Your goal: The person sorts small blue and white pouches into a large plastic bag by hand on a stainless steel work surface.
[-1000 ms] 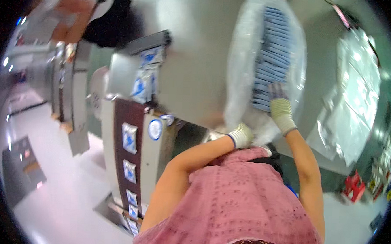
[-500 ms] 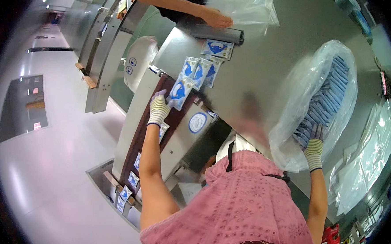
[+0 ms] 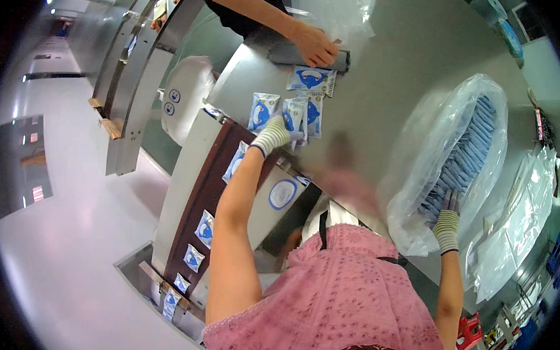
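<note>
My left hand (image 3: 274,134), in a striped glove, is at the end of the brown conveyor belt (image 3: 198,188). Its fingers and thumb close around small white-and-blue sealed packets (image 3: 292,114); the hand partly hides them. Beside them on the metal table lies another packet (image 3: 263,108). On the right, a clear plastic bag (image 3: 411,201) holds a long row of packets (image 3: 462,162) standing on edge. My right hand (image 3: 447,217), gloved too, rests at the near end of that row, fingers stretched out against the packets.
Several packets (image 3: 205,228) lie spaced along the belt. Across the table, another person's bare hand (image 3: 317,47) is at a dark roller (image 3: 285,53), near a packet (image 3: 311,80). Flat clear bags (image 3: 518,219) lie at the right edge. A red plastic item (image 3: 468,332) sits lower right.
My left hand has moved from the belt's side up and right onto the packets at its end. Belt packets have shifted. The other person's hand has come down toward the roller. My right hand stays put.
</note>
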{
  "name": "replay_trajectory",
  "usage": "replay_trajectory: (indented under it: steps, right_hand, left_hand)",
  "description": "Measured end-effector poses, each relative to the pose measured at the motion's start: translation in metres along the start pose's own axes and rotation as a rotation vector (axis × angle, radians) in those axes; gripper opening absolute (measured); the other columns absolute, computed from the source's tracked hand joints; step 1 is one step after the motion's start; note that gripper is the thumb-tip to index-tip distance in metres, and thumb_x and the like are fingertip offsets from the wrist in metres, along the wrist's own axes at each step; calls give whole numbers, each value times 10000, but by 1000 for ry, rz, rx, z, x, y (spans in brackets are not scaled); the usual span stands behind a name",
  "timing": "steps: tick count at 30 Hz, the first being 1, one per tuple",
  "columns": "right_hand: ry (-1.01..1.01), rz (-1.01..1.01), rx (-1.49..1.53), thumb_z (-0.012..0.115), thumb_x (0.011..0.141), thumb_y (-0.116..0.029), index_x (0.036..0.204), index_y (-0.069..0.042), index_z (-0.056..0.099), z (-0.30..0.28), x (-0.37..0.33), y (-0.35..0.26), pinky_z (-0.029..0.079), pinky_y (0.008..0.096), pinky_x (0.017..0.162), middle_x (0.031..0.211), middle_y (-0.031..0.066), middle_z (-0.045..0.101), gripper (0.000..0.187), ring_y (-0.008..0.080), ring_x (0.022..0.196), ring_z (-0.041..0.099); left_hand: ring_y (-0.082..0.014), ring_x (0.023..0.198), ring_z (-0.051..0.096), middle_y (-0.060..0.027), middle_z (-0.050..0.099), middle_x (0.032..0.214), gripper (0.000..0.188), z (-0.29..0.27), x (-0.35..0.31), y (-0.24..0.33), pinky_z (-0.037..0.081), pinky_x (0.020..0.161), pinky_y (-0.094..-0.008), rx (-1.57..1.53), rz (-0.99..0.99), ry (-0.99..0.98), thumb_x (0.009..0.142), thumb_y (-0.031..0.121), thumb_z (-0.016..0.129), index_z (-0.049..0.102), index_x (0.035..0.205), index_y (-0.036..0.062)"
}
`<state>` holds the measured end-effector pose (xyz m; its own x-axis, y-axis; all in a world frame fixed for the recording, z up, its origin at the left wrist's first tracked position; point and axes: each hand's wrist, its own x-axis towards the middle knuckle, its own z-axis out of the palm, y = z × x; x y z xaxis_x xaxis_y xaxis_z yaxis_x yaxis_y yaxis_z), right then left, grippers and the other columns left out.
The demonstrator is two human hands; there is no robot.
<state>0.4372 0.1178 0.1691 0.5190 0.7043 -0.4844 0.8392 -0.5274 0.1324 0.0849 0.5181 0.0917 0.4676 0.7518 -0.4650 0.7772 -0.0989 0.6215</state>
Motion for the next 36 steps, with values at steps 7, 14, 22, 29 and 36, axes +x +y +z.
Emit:
replay_trajectory:
  steps: [7,14,22,29,36]
  right_hand:
    - [185,-562,904,644,735,-264,1205,36,429,-118,49,-149,368,373,921,1177,249,478,598,335,1103,458]
    - [-188,-253,951,644,733,-391,1120,27,506,-36,192,-273,434,330,833,1070,172,574,586,266,951,548]
    - [143,-286,486,686,657,-282,1043,-125,570,-90,108,-218,447,365,803,976,111,600,433,309,902,564]
    - [-155,-325,544,716,646,-200,1018,-90,581,17,143,-191,480,360,751,921,68,631,411,256,809,595]
    - [-469,-154,1901,746,662,-249,1097,-29,540,-45,80,-207,493,322,783,953,66,609,529,203,818,595]
  left_hand:
    - [-186,950,501,-98,532,1108,792,54,29,-29,442,852,-300,-225,-2,87,543,198,816,412,1198,13]
    - [-196,914,504,-119,557,1046,437,135,11,36,440,824,-328,-1286,-129,-34,877,315,479,426,1191,15]
    - [-357,909,551,-229,585,901,302,45,-4,43,422,799,-436,423,259,157,793,281,516,593,847,-6]
    - [-356,1016,539,-221,570,1068,558,-13,17,63,351,927,-432,648,25,-93,727,435,589,552,1084,7]
    - [-344,964,558,-225,596,987,550,17,99,80,429,850,-409,648,316,125,693,455,620,589,1003,2]
